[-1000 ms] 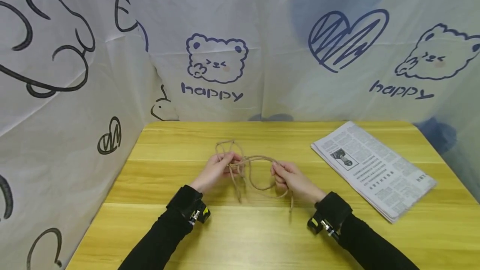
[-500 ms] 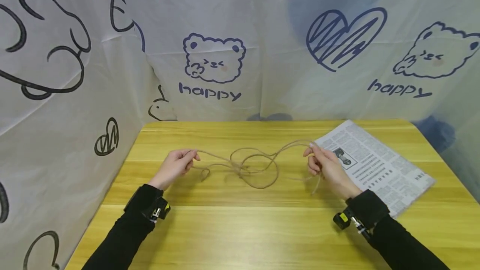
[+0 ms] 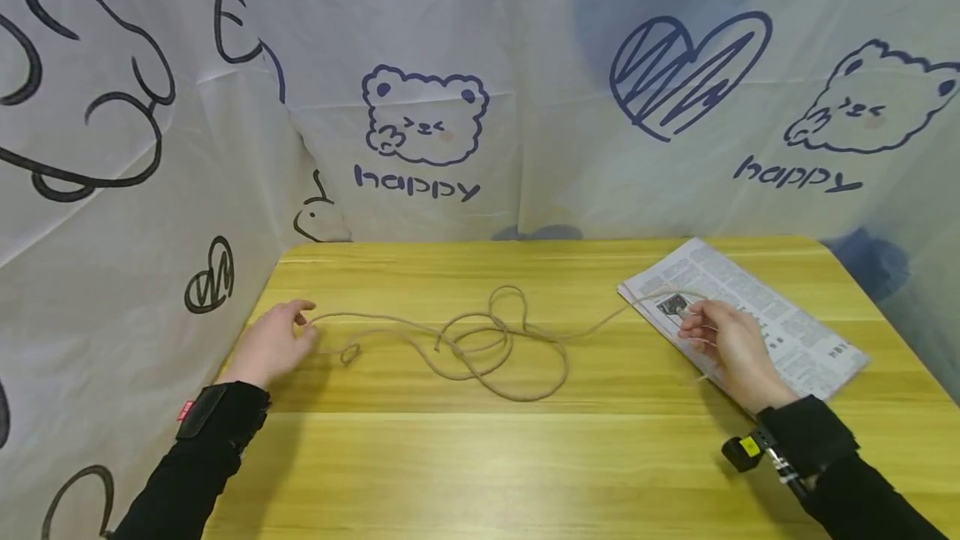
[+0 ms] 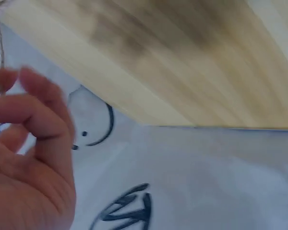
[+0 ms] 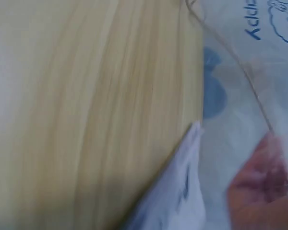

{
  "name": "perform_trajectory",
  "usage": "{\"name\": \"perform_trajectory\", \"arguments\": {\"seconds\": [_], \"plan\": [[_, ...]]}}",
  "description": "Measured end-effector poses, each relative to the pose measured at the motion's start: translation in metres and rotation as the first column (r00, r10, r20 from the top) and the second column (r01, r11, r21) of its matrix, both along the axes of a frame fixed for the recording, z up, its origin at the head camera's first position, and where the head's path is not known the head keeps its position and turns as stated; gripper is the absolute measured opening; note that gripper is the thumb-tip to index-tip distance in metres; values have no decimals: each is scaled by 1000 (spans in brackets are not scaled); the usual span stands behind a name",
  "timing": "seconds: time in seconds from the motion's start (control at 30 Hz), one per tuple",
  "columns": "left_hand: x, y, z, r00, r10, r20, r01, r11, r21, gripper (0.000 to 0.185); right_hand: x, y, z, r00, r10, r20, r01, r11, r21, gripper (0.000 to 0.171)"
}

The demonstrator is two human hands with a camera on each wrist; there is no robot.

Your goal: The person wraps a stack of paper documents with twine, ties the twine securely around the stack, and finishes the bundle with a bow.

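A thin tan cord (image 3: 517,398) lies in loose, crossing loops on the middle of the table, its two sides drawn out left and right. At the table's left edge my left hand (image 3: 270,347) holds one side of it. The left wrist view has that hand (image 4: 33,139) with bent fingers, and the cord (image 4: 1,45) runs down to the fingertips. Over a folded newspaper (image 3: 810,348), my right hand (image 3: 738,348) pinches the other side. In the right wrist view the cord (image 5: 247,76) slants down to the blurred right hand (image 5: 264,182).
The folded newspaper lies slanted at the right of the wooden table (image 3: 480,465), partly under the right hand. White cloth (image 3: 555,165) with drawn bears and hearts hangs behind the table and along its left side. A small curl of cord (image 3: 350,353) lies near the left hand.
My hands have moved far apart, left hand leftward and right hand over the newspaper. The bunched cord has spread into wide loops and come down onto the table.
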State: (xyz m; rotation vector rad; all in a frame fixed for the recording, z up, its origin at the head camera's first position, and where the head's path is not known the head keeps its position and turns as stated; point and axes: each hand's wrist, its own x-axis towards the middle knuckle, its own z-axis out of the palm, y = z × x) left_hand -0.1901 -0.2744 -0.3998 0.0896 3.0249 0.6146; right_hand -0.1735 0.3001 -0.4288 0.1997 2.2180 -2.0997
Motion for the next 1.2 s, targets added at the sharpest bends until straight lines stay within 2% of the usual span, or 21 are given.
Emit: {"name": "perform_trajectory", "arguments": {"seconds": [0.03,0.07,0.13,0.17,0.2,0.27,0.37,0.4,0.47,0.53,0.6,0.7,0.77,0.8,0.87,0.9,0.97,1.03,1.1,1.13,1.2], "plan": [[0,2,0,1000,-3,-1,3,1000,-29,47,0,1,0,1000,-3,-11,5,991,133,41],[0,7,-1,1000,-12,-16,11,998,-57,54,0,-1,1,999,-9,-39,19,965,260,46],[-2,21,-2,997,-34,-66,29,996,-81,60,1,-7,1,993,-7,-121,65,874,482,52],[-3,31,-3,993,-60,-104,52,995,-84,58,2,-13,2,985,2,-173,93,837,539,54],[-4,42,-5,985,-97,-146,84,992,-92,54,2,-20,2,973,13,-230,123,813,569,53],[-5,67,-8,960,-179,-217,160,982,-104,41,3,-38,2,940,62,-336,157,795,586,48],[-5,105,-18,920,-306,-244,279,950,-139,21,3,-70,0,887,220,-405,77,795,601,35],[-5,116,-22,913,-337,-230,308,939,-152,18,3,-82,-2,870,285,-403,27,788,615,31],[-4,134,-30,903,-383,-194,352,919,-177,18,4,-104,-6,826,429,-365,-97,747,658,24],[-3,148,-40,897,-413,-160,380,903,-201,20,6,-124,-12,775,558,-295,-218,676,704,19],[-2,157,-49,896,-423,-135,389,895,-220,19,8,-143,-17,722,657,-218,-302,583,755,22],[-2,166,-59,893,-425,-147,391,895,-214,11,12,-163,-26,665,734,-136,-341,460,820,33],[-3,169,-62,895,-420,-153,392,902,-182,10,14,-171,-31,640,760,-113,-335,408,849,34],[-4,169,-62,899,-412,-149,392,908,-149,11,15,-173,-34,629,769,-111,-329,393,859,30],[-5,169,-61,912,-388,-130,384,922,-57,11,15,-175,-37,610,784,-118,-327,385,863,16],[-6,168,-60,922,-371,-110,374,927,7,11,15,-175,-39,607,786,-120,-340,393,854,9],[-8,164,-55,942,-328,-74,336,930,151,11,14,-171,-40,611,780,-131,-386,439,811,11],[-10,157,-49,964,-262,-41,261,915,308,13,12,-164,-38,644,751,-144,-430,512,744,20],[-14,146,-43,982,-188,-5,169,869,466,19,10,-153,-35,690,707,-153,-461,593,661,22],[-16,141,-40,989,-147,20,113,834,540,22,9,-146,-32,717,680,-157,-462,631,624,22],[-21,127,-34,994,-70,86,-8,728,686,28,6,-132,-26,768,615,-180,-441,711,547,21]]}}
